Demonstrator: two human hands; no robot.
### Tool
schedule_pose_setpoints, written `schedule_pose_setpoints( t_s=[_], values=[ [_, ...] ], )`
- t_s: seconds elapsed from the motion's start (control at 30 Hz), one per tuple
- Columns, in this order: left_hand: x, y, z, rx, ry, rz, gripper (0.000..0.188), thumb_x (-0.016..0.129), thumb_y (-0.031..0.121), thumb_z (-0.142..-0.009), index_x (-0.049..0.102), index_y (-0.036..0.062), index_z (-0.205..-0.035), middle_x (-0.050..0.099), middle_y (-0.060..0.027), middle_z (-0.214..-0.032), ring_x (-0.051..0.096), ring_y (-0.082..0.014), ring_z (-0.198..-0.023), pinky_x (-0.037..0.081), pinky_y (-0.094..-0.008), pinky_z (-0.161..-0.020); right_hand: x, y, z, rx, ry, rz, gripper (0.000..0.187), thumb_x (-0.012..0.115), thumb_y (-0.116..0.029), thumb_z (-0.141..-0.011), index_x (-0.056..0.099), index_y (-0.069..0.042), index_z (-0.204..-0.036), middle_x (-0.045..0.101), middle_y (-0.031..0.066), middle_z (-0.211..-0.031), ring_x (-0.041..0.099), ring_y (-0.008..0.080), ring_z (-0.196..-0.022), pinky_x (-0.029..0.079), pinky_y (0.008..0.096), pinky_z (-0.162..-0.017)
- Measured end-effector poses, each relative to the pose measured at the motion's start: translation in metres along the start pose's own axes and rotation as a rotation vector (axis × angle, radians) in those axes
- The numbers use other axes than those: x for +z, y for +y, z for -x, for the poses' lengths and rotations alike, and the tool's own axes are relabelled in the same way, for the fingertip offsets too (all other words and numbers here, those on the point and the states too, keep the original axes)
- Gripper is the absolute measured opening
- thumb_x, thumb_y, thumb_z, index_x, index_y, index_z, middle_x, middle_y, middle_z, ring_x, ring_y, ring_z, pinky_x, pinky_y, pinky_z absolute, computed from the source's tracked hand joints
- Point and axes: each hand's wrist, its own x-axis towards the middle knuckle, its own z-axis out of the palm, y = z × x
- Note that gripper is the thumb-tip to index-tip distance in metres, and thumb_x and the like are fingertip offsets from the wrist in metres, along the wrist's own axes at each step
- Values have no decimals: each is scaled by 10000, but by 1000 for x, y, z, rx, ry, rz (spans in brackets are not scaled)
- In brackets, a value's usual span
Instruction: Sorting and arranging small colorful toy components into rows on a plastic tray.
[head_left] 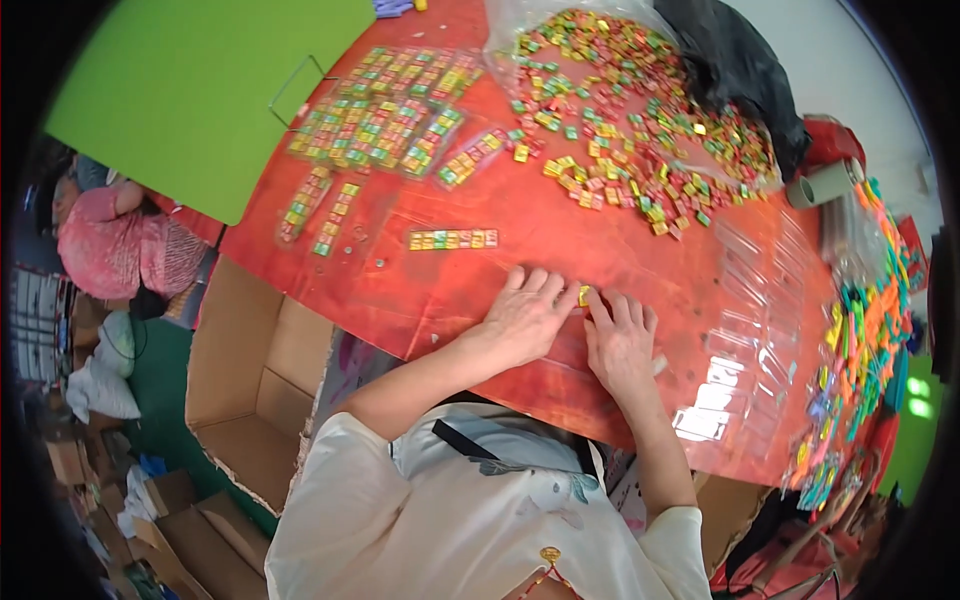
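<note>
Both of my hands are low over the red tabletop, close together near its front edge. A small yellow square piece (584,296) sits between their fingertips. My right hand (622,338) has its fingers bent, with the foremost fingertips against that piece; its thumb is hidden. My left hand (530,318) rests just beside it, fingers apart and slightly curved, with nothing visible in its grasp. Beyond my left hand lies a straight row of small yellow, red and green pieces (453,240).
A heap of loose coloured pieces (650,130) spills from a clear bag at the far right. Filled clear strips (370,120) lie far left. Clear plastic trays (745,350) and colourful plastic items (865,320) are on the right. An open cardboard box (235,380) stands left; another person (125,240) sits beyond.
</note>
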Motion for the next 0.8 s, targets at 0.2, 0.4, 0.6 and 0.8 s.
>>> schedule_pose_setpoints(
  t_s=[0.2,0.4,0.6,0.8],
  values=[
    [-26,-29,13,-106,136,76,592,627,55,-801,529,-13,-1381,526,-177,-1109,523,-352,-1008,449,-459,-870,-6,11,6,34,19,-79,443,668,-151,-881,611,-88,-1315,577,137,-1269,562,309,-1121,375,477,-1021],
    [-49,-94,34,-146,114,-24,624,627,40,-776,528,27,-1392,523,-169,-1197,512,-371,-1124,416,-517,-963,-6,29,16,34,33,-79,417,660,-114,-884,621,-64,-1296,588,138,-1279,557,314,-1142,380,471,-1030],
    [-30,-123,39,-73,208,-191,599,687,169,-856,521,164,-1432,520,-161,-1295,496,-329,-1177,397,-485,-949,0,30,18,24,29,-44,385,642,-102,-888,631,-39,-1268,583,146,-1282,551,323,-1149,377,474,-1039],
    [-35,-123,62,-258,137,-143,577,667,194,-886,510,118,-1436,537,-137,-1090,529,-317,-1016,436,-466,-824,-1,26,18,6,22,-38,374,637,-88,-889,619,-55,-1261,593,139,-1267,555,328,-1148,389,463,-1033]
  ],
)
